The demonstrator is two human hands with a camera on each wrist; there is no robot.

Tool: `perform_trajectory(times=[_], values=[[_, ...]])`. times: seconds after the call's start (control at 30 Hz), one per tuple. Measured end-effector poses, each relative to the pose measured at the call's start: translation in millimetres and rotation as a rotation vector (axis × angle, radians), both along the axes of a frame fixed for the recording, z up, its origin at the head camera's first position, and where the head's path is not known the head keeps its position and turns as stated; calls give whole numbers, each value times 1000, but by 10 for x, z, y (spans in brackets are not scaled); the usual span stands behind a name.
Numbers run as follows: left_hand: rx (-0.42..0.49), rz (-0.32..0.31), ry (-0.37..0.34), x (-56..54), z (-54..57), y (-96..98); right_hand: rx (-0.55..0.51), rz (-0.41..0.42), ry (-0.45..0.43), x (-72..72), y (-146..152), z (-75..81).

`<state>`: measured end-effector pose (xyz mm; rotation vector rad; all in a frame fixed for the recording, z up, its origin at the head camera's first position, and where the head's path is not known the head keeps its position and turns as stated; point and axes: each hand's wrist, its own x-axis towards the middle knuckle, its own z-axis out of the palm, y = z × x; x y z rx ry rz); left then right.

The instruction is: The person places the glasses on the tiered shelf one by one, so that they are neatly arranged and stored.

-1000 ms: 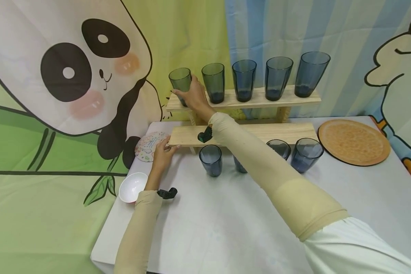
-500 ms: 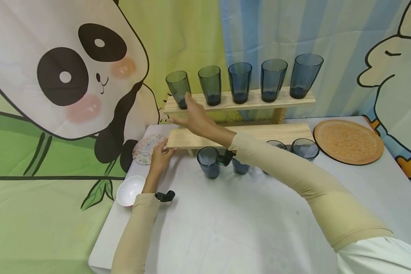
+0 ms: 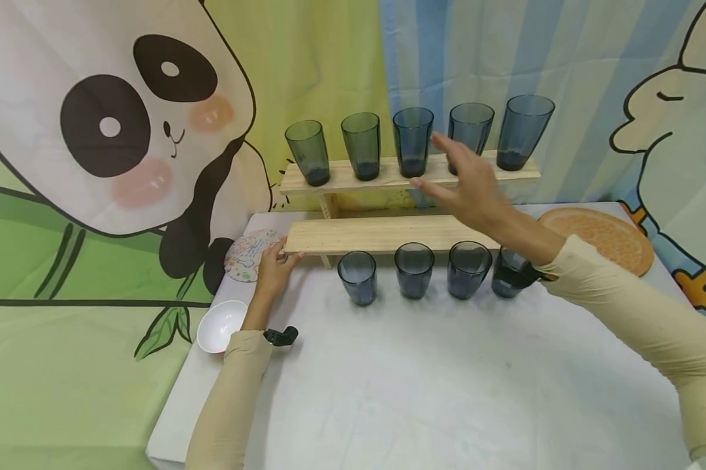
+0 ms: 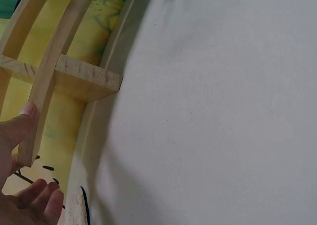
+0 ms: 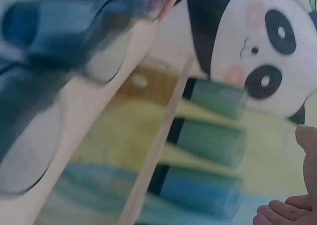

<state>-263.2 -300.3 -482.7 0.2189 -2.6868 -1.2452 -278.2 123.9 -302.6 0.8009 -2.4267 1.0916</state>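
Observation:
A two-tier wooden display rack [image 3: 382, 235] stands at the back of the table. My left hand [image 3: 273, 277] holds the left end of its lower plank; in the left wrist view the thumb [image 4: 25, 117] lies against the plank's edge. Several tall tinted glasses stand in a row on the upper plank [image 3: 343, 176], among them a leftmost glass [image 3: 307, 151] and a middle glass [image 3: 413, 143]. My right hand [image 3: 476, 189] hovers with spread fingers in front of the fourth glass [image 3: 469, 117], partly covering it, and grips nothing.
Several shorter blue-grey glasses, such as this one [image 3: 414, 271], stand on the white table [image 3: 388, 378] before the rack. A white bowl [image 3: 220, 326] and a floral disc [image 3: 248, 256] lie left. A round orange-brown board [image 3: 608, 238] lies right, partly behind the forearm.
My right hand has let go of the leftmost upper glass and moved right to the fourth one. That glass now stands on the plank. The left hand stays on the rack.

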Motion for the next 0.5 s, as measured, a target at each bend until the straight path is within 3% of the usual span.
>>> perform_trajectory(times=[0.2,0.5], values=[[-1,-27,25,-23,-1,-16,-33,-115,-143,75,678,-199],[17,-27,26,0,8,3,-57,-212,-363,424,1343,-919]])
